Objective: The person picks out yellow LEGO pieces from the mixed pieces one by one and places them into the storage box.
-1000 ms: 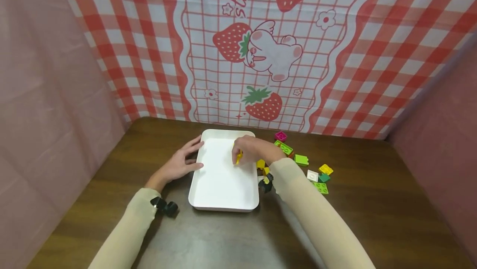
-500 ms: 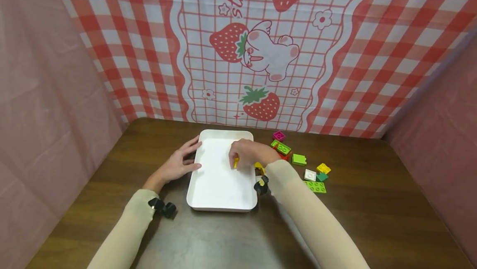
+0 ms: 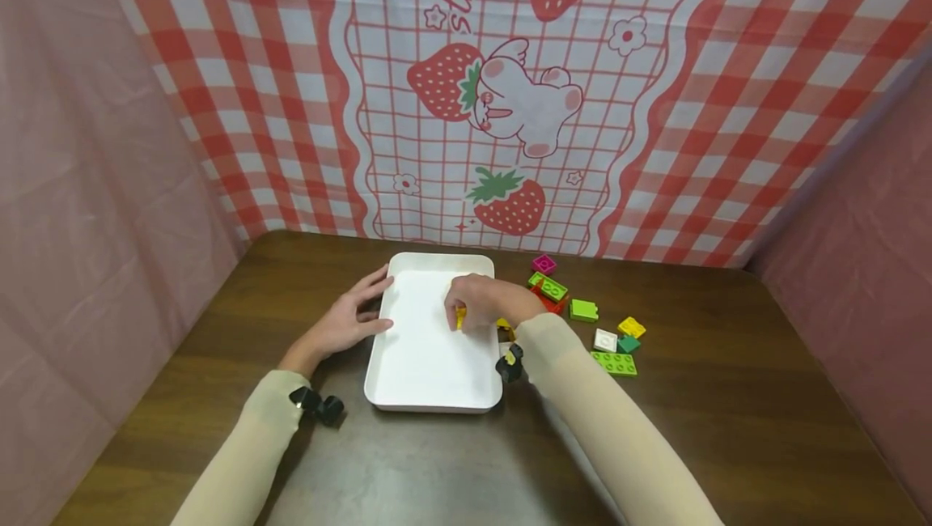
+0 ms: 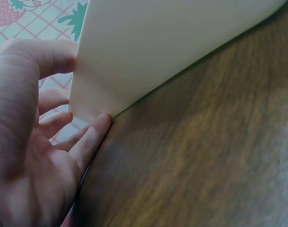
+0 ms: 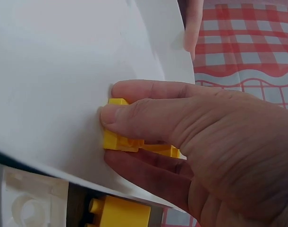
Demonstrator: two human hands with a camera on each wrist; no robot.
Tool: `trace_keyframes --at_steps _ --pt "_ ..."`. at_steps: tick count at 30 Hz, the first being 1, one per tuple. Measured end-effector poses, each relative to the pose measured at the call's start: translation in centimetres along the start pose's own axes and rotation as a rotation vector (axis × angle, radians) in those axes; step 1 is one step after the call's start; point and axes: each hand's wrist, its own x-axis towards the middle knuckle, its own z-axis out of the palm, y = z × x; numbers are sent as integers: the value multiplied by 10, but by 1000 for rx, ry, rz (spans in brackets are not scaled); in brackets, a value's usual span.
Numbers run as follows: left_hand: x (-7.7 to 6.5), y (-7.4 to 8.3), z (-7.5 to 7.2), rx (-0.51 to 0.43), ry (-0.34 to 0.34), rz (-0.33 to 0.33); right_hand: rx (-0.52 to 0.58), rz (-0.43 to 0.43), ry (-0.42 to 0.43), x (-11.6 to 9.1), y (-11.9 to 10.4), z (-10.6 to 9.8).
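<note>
A white rectangular tray (image 3: 429, 372) lies on the wooden table. My left hand (image 3: 342, 320) rests at its left side, thumb and fingertips touching the rim. The left wrist view has that hand's spread fingers (image 4: 89, 142) against the tray's outer wall (image 4: 148, 47). Inside the tray, toward its right side, my right hand (image 3: 476, 299) pinches a yellow toy brick (image 5: 116, 141) between thumb and fingers. The brick is close over the tray floor, and a narrower yellow part (image 5: 163, 150) shows behind it, partly hidden by the hand.
Beyond the tray's right wall lie loose toy bricks: yellow (image 5: 125, 213), white (image 3: 605, 340), magenta (image 3: 544, 265), red (image 3: 551, 303), dark green (image 3: 629, 345) and several lime ones (image 3: 583, 310). A checked strawberry cloth (image 3: 437, 146) hangs behind the table.
My right hand has come down slightly toward the near side within the tray, still pinching the yellow brick. The left hand stays at the rim. The head view has shifted a little.
</note>
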Motion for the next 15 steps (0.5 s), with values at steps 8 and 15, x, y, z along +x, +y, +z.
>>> trace_keyframes --at_steps 8,15 --pt "0 1 0 -12 0 3 -3 27 -17 2 -1 0" --pt "1 0 0 -7 -1 -8 -6 27 -10 2 -1 0"
